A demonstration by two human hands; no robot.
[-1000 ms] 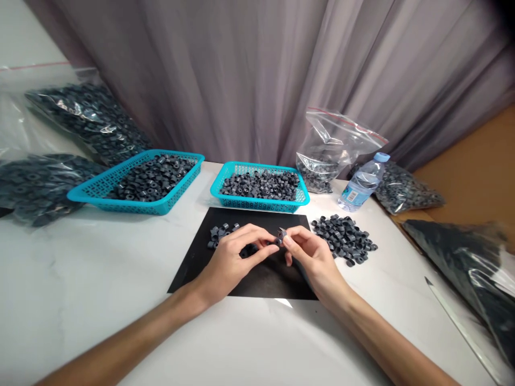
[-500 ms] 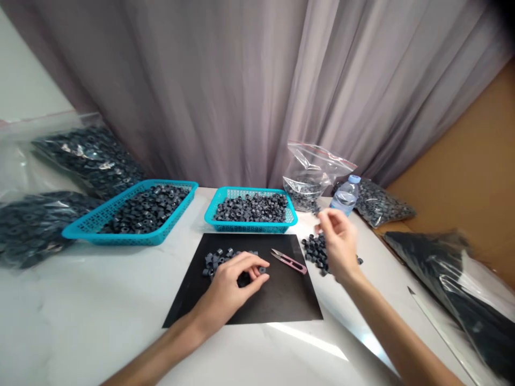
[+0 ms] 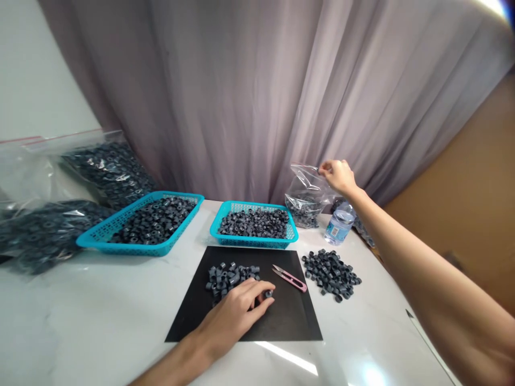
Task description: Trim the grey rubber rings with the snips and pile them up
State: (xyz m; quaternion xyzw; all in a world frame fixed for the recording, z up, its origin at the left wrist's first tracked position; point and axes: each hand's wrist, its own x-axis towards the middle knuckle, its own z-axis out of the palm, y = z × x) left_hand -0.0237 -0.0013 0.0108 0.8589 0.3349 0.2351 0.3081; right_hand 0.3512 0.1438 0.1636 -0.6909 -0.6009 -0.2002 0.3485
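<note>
No text, brand or number can be read from where I stand. One label (image 3: 341, 234) is noted, blue, wrapped on the bottle (image 3: 343, 216). It bears a pale patch (image 3: 334, 231) with dark marks resembling a barcode; any print there is too small to make out.

Left hand (image 3: 240, 306) and right hand (image 3: 338, 176) bare, slim-fingered; left forearm (image 3: 187, 354) and right forearm (image 3: 406, 257) bare to frame edge
</note>
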